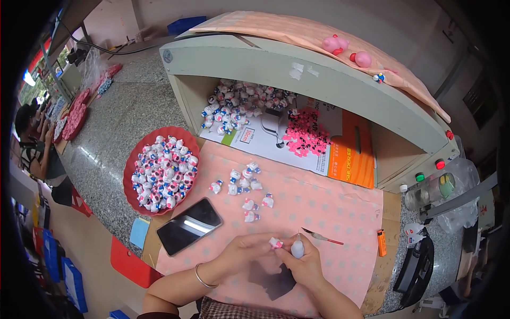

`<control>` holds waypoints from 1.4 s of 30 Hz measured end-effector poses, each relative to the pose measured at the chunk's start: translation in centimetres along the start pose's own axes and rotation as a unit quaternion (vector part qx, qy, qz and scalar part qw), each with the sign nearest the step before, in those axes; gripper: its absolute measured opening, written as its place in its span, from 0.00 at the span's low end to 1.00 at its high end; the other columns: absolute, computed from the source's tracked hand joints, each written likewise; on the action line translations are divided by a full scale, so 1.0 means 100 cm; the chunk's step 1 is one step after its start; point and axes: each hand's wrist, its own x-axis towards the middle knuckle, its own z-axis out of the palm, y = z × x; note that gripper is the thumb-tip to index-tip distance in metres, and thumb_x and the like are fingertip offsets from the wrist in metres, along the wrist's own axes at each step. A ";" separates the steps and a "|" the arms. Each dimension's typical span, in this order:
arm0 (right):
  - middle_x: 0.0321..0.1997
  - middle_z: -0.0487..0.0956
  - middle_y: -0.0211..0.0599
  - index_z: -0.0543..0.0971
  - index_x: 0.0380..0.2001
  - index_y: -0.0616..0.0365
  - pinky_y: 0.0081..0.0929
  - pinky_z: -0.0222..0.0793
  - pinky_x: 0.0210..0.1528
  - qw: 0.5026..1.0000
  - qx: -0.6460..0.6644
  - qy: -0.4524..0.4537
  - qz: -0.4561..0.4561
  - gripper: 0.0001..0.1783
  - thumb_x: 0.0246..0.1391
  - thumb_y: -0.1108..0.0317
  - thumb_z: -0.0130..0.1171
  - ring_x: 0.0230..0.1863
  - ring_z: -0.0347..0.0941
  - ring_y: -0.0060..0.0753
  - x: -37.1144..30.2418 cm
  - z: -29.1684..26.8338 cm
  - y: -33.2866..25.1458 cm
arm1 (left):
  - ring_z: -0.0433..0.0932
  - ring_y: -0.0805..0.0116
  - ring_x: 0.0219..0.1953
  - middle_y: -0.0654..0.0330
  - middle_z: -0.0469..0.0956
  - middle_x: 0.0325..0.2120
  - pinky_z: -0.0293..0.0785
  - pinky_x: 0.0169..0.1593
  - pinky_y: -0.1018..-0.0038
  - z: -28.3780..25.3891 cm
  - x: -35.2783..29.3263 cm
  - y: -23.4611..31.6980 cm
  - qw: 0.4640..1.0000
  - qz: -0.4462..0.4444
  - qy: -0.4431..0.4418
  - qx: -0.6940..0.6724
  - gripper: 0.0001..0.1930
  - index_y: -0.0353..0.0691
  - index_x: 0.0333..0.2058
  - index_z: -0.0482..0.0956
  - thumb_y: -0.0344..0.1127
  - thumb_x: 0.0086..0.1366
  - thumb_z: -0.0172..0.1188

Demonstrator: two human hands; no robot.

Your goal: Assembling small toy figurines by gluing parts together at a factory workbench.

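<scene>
My left hand [239,252] pinches a small white and pink figurine [275,243] in its fingertips. Close beside it, my right hand [308,266] grips a small white squeeze bottle [297,249] with a thin tip pointing up. The two hands nearly meet over the pink dotted cloth [340,207]. Several loose figurines [244,186], white with blue and pink parts, lie beyond my left hand. A thin brush with a red handle [325,237] rests just past my right hand. Below the hands is a dark grey patch [273,280] on the cloth.
A red basin [128,175] heaped with figurines stands left, near a black phone [189,226] and blue pad [139,232]. Under the grey shelf [234,53] sit more figurines [244,101] and small pink pieces [305,135]. An orange lighter [381,243] lies right. People [40,138] sit far left.
</scene>
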 end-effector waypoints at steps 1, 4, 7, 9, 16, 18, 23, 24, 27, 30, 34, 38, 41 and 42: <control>0.25 0.73 0.27 0.71 0.29 0.60 0.13 0.62 0.26 1.000 0.008 -0.004 0.011 0.08 0.43 0.76 0.58 0.25 0.65 0.13 0.000 0.001 -0.002 | 0.68 0.69 0.48 0.57 0.69 0.44 0.65 0.51 0.72 0.000 -0.001 0.002 1.000 0.001 -0.003 0.003 0.17 0.35 0.49 0.66 0.28 0.60 0.48; 0.25 0.72 0.27 0.71 0.29 0.60 0.14 0.62 0.24 0.999 0.023 -0.002 0.025 0.08 0.43 0.76 0.58 0.23 0.65 0.14 -0.004 0.007 -0.009 | 0.68 0.69 0.48 0.57 0.70 0.44 0.65 0.51 0.72 0.000 -0.008 0.007 1.000 0.001 -0.006 0.000 0.16 0.35 0.48 0.67 0.28 0.60 0.48; 0.25 0.71 0.29 0.70 0.30 0.61 0.15 0.63 0.23 1.000 0.017 0.002 0.020 0.08 0.44 0.77 0.56 0.22 0.65 0.16 -0.008 0.016 -0.010 | 0.67 0.70 0.48 0.58 0.70 0.43 0.65 0.50 0.73 0.005 -0.019 0.014 0.999 0.026 0.005 -0.023 0.15 0.35 0.47 0.67 0.28 0.60 0.47; 0.26 0.70 0.30 0.68 0.33 0.61 0.16 0.64 0.23 1.000 -0.008 0.002 -0.010 0.10 0.45 0.78 0.55 0.23 0.66 0.17 -0.012 0.021 0.000 | 0.67 0.71 0.48 0.59 0.70 0.43 0.64 0.51 0.73 -0.002 -0.029 0.023 0.995 0.081 0.057 -0.003 0.15 0.35 0.47 0.67 0.28 0.60 0.48; 0.34 0.69 0.36 0.57 0.49 0.63 0.24 0.69 0.35 0.997 0.058 0.039 -0.045 0.22 0.49 0.79 0.47 0.35 0.69 0.27 -0.019 0.022 0.004 | 0.66 0.67 0.48 0.57 0.67 0.45 0.64 0.49 0.75 -0.027 -0.057 0.079 0.880 0.341 0.201 -0.261 0.17 0.38 0.49 0.62 0.33 0.61 0.48; 0.37 0.69 0.38 0.57 0.49 0.63 0.25 0.68 0.37 0.996 0.022 0.032 -0.075 0.22 0.50 0.78 0.46 0.38 0.69 0.28 -0.020 0.017 0.006 | 0.69 0.67 0.44 0.57 0.68 0.44 0.66 0.46 0.75 -0.023 -0.058 0.070 0.934 0.266 0.220 -0.088 0.14 0.38 0.45 0.64 0.31 0.60 0.49; 0.43 0.69 0.42 0.56 0.51 0.63 0.25 0.67 0.42 0.985 -0.040 0.021 -0.168 0.22 0.53 0.74 0.44 0.43 0.68 0.30 -0.021 0.012 0.002 | 0.73 0.62 0.32 0.57 0.70 0.32 0.70 0.32 0.73 -0.015 -0.043 0.061 0.699 0.273 0.177 0.636 0.13 0.38 0.38 0.67 0.35 0.54 0.55; 0.43 0.69 0.42 0.56 0.50 0.63 0.24 0.68 0.41 0.986 -0.041 0.020 -0.161 0.21 0.53 0.73 0.44 0.43 0.68 0.29 -0.022 0.012 0.001 | 0.72 0.60 0.31 0.56 0.70 0.32 0.71 0.32 0.72 -0.014 -0.039 0.058 0.635 0.260 0.172 0.707 0.14 0.38 0.37 0.68 0.35 0.53 0.56; 0.42 0.69 0.42 0.57 0.49 0.63 0.23 0.68 0.39 0.991 0.019 0.015 -0.130 0.20 0.53 0.72 0.44 0.42 0.68 0.29 -0.029 0.018 -0.006 | 0.72 0.56 0.31 0.54 0.69 0.33 0.71 0.33 0.69 -0.014 -0.037 0.054 0.555 0.213 0.170 0.786 0.15 0.38 0.37 0.68 0.35 0.51 0.56; 0.42 0.69 0.43 0.56 0.49 0.63 0.23 0.69 0.38 0.992 0.065 0.028 -0.105 0.20 0.53 0.73 0.44 0.41 0.69 0.30 -0.033 0.019 -0.012 | 0.73 0.57 0.33 0.53 0.69 0.33 0.72 0.35 0.69 -0.009 -0.047 0.063 0.614 0.190 0.141 0.753 0.15 0.38 0.38 0.69 0.36 0.51 0.56; 0.41 0.69 0.45 0.55 0.48 0.62 0.24 0.70 0.38 0.981 0.098 0.022 -0.165 0.20 0.53 0.74 0.44 0.41 0.69 0.31 -0.039 0.032 -0.023 | 0.73 0.68 0.37 0.56 0.71 0.35 0.71 0.39 0.75 0.002 -0.074 0.060 0.889 0.193 0.035 0.413 0.17 0.36 0.44 0.67 0.33 0.55 0.54; 0.42 0.69 0.46 0.55 0.48 0.62 0.25 0.70 0.39 0.969 0.001 0.013 -0.247 0.19 0.53 0.74 0.44 0.42 0.69 0.31 -0.050 0.048 -0.019 | 0.72 0.74 0.39 0.59 0.72 0.39 0.69 0.42 0.78 0.004 -0.076 0.041 0.976 0.102 -0.028 0.188 0.19 0.36 0.48 0.64 0.31 0.58 0.53; 0.40 0.72 0.45 0.59 0.44 0.66 0.21 0.67 0.42 0.971 0.081 0.037 -0.220 0.17 0.50 0.76 0.46 0.41 0.70 0.29 -0.062 0.059 -0.029 | 0.71 0.75 0.40 0.59 0.71 0.40 0.69 0.43 0.79 0.011 -0.074 0.034 0.990 0.098 -0.006 0.099 0.19 0.35 0.49 0.62 0.30 0.59 0.51; 0.39 0.72 0.45 0.59 0.44 0.65 0.21 0.68 0.40 0.976 0.107 0.051 -0.183 0.17 0.50 0.77 0.47 0.41 0.70 0.29 -0.063 0.056 -0.030 | 0.71 0.75 0.41 0.59 0.71 0.41 0.68 0.44 0.79 0.008 -0.070 0.026 0.993 0.095 -0.001 0.076 0.19 0.35 0.50 0.61 0.29 0.59 0.50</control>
